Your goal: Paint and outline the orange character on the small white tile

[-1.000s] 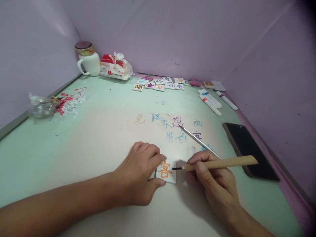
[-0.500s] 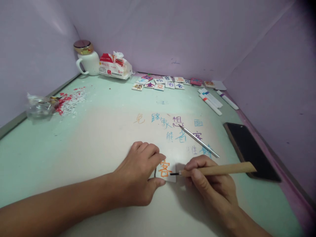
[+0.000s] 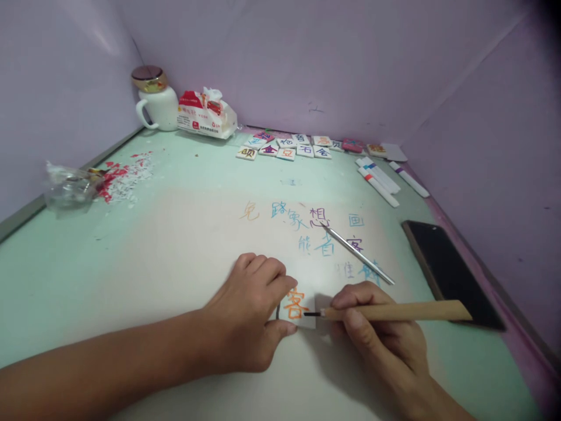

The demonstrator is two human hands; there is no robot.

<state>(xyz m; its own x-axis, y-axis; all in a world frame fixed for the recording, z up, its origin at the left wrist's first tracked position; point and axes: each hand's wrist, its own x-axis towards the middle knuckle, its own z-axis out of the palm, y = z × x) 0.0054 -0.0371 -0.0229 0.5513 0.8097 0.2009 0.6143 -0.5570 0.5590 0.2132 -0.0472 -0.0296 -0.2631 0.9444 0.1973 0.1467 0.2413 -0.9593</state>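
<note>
A small white square tile [image 3: 309, 321] with an orange character on it lies on the table near me. My left hand [image 3: 252, 316] grips its left side between thumb and forefinger. In my right hand [image 3: 381, 333] is a wooden-handled carving knife [image 3: 412, 311], held like a pen, its butt pointing right. Its thin dark blade rests over the tile's right part, beside the orange strokes; whether it cuts in, I cannot tell. A slim silver metal rod [image 3: 359, 253], perhaps a pen-style knife, lies beyond my right hand, on characters written on the tabletop.
A black phone [image 3: 451, 272] lies to the right. Capped markers [image 3: 379, 181] and several lettered tiles [image 3: 286, 154] are farther back. A lidded white mug [image 3: 161, 108], tissue pack [image 3: 205, 117], clear plastic bag [image 3: 70, 187] and red-white shavings [image 3: 127, 181] are at left.
The knife's tip has moved slightly lower on the tile and its handle lies more level. My left hand keeps its grip. The whole view has shifted a little.
</note>
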